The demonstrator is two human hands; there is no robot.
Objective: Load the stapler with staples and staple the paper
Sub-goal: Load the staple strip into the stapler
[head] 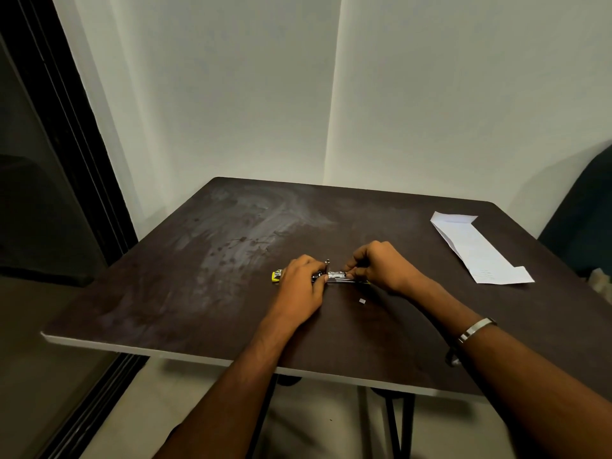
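A small stapler (332,276) with a yellow end lies opened out flat on the dark table (231,246), its metal channel showing between my hands. My left hand (301,286) presses down on the stapler's left part, fingers closed over it. My right hand (381,265) pinches at the right end of the metal channel; whether a strip of staples is in those fingers is too small to tell. A tiny pale piece (362,301), perhaps a bit of staples, lies on the table just in front of my right hand. The folded white paper (477,248) rests at the far right.
A metal bangle (477,329) sits on my right wrist. The table stands in a corner of white walls, with a dark sliding-door frame (76,144) to the left and a dark seat (583,220) at the right edge.
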